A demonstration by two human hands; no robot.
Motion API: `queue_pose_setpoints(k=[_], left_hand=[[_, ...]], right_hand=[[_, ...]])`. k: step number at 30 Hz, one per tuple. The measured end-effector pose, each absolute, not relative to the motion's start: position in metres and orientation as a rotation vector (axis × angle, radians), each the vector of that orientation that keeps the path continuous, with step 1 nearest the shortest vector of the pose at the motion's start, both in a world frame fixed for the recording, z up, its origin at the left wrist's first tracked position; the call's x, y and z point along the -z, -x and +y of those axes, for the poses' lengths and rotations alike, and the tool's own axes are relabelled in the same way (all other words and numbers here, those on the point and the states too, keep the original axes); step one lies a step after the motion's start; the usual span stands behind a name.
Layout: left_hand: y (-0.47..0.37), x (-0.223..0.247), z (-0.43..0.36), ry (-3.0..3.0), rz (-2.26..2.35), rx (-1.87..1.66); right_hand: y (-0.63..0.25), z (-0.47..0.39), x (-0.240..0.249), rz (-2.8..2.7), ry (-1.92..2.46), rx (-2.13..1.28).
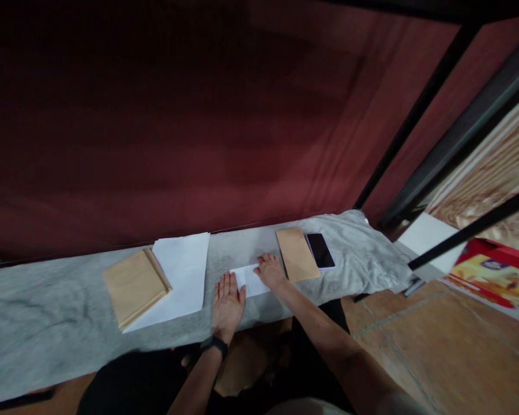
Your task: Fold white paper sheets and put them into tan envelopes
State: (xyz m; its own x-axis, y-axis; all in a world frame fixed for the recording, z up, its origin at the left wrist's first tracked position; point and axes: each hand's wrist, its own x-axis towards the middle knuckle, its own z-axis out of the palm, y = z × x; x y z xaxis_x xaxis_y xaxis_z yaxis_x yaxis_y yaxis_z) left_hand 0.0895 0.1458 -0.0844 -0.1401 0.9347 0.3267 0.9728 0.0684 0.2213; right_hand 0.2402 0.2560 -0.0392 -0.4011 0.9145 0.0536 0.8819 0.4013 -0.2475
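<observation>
A narrow folded white paper (251,280) lies on the grey cloth-covered table (47,311) in front of me. My left hand (227,302) rests flat, fingers together, on the paper's left end; a dark watch sits on that wrist. My right hand (270,271) presses with bent fingers on the paper's right end. Neither hand grips anything.
A stack of brown envelopes (135,284) lies on white sheets (182,271) to the left. A single brown envelope (297,253) and a black phone (320,250) lie to the right. A dark red curtain hangs behind the table. Tiled floor and a red box (497,274) are at right.
</observation>
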Motion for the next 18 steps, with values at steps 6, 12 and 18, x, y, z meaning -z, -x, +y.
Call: queue_pose_setpoints(k=[6, 12, 18], left_hand=[[-0.088, 0.081, 0.145, 2.008, -2.243, 0.746], [-0.080, 0.079, 0.140, 1.830, -2.350, 1.236], [-0.071, 0.081, 0.137, 1.610, -2.393, 1.470]], right_hand=[[-0.238, 0.276, 0.030, -2.532, 1.578, -0.349], [-0.248, 0.270, 0.002, -2.449, 1.302, -0.309], [-0.278, 0.217, 0.019, -2.433, 1.067, -0.286]])
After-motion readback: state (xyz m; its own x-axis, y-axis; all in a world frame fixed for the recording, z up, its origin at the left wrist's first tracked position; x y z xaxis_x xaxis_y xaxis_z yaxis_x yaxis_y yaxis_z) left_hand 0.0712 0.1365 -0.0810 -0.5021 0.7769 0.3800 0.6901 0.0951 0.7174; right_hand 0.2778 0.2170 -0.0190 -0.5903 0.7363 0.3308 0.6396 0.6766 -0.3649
